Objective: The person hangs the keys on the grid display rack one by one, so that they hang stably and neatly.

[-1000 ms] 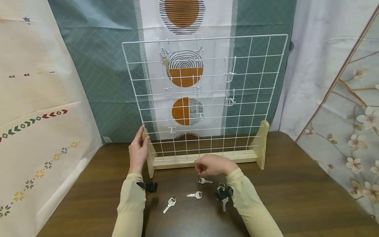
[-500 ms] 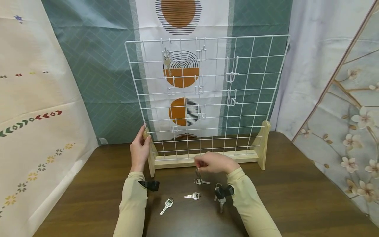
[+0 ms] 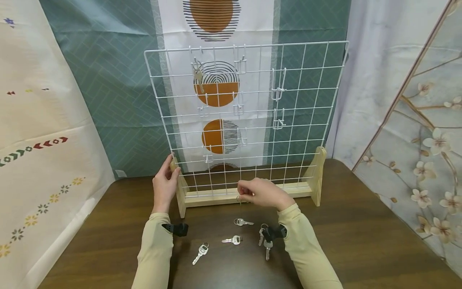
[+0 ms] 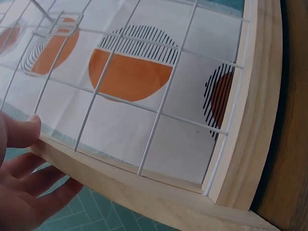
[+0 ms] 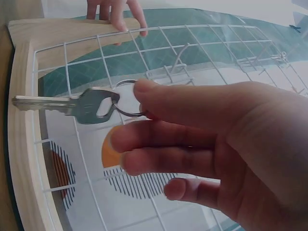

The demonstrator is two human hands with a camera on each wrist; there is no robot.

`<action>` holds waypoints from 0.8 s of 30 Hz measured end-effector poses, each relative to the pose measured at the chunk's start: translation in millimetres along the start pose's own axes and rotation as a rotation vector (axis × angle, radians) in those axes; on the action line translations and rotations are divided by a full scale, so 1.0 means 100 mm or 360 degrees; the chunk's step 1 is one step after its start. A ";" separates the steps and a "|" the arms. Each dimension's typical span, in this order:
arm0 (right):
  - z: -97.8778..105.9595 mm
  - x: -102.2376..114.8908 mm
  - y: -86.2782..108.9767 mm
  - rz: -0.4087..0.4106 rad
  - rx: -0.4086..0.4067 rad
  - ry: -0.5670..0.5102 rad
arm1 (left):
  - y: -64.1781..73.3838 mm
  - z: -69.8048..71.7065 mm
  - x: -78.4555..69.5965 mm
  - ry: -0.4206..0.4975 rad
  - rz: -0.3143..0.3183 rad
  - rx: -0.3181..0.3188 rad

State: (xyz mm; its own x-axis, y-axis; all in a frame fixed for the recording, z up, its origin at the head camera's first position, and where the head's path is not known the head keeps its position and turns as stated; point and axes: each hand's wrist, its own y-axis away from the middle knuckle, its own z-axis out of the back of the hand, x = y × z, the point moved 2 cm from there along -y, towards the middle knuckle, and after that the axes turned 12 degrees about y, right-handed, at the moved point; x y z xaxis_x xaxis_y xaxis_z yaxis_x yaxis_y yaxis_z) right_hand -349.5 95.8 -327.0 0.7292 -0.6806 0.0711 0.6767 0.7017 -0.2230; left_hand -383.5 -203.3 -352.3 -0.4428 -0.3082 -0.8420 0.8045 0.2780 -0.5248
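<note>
My right hand point(image 3: 263, 193) pinches a split key ring point(image 5: 129, 114) between thumb and forefinger, in front of the stand's base. From the ring hangs a silver key point(image 5: 94, 106), pointing down above the table. My left hand point(image 3: 165, 186) holds the left upright of a wooden stand point(image 3: 213, 199), thumb on the near side and fingers behind. That stand carries a white wire grid point(image 3: 260, 45) fitted with several small hooks. A key point(image 3: 199, 76) hangs from a hook at the grid's upper left.
Several keys lie on the brown table point(image 3: 361, 224): a ringed key point(image 3: 243, 222) below my right hand, another key point(image 3: 236, 240) nearer, one point(image 3: 201, 253) at left, and a bunch point(image 3: 268, 244) by my right wrist. Patterned cloths point(image 3: 108, 80) hang behind and at both sides.
My right hand has risen a little with the key and ring, lifting it away from the key lying on the table. My left hand keeps its hold; the head view has shifted slightly.
</note>
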 end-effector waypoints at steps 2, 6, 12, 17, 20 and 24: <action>0.02 0.01 0.01 -0.0025 -0.0050 0.0046 | 0.01 0.01 0.00 0.0001 0.0005 0.0011; 0.08 0.01 0.02 -0.0054 -0.0188 0.0098 | 0.01 0.01 0.00 0.0001 0.0002 0.0019; 0.20 -0.02 0.00 -0.0101 -0.0503 -0.0068 | -0.02 0.01 -0.03 -0.0011 -0.0019 -0.0003; 0.44 -0.09 -0.03 -0.0157 -0.0679 -0.0089 | -0.03 0.01 -0.04 0.0032 -0.0005 0.0002; 0.68 -0.11 -0.07 -0.0149 -0.0746 -0.0009 | -0.03 0.02 -0.03 0.0048 0.0004 0.0002; 1.04 -0.09 -0.14 -0.0098 -0.0840 0.0097 | -0.01 0.01 -0.02 0.0059 0.0022 0.0015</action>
State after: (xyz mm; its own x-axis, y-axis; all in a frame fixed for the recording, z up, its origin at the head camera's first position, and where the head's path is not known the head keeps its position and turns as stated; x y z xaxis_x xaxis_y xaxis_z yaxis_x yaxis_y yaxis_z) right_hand -354.7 114.2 -223.1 0.6718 -0.7392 0.0465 0.5635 0.4694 -0.6798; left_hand -382.7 -204.1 -349.6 -0.4460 -0.2705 -0.8532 0.8142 0.2734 -0.5122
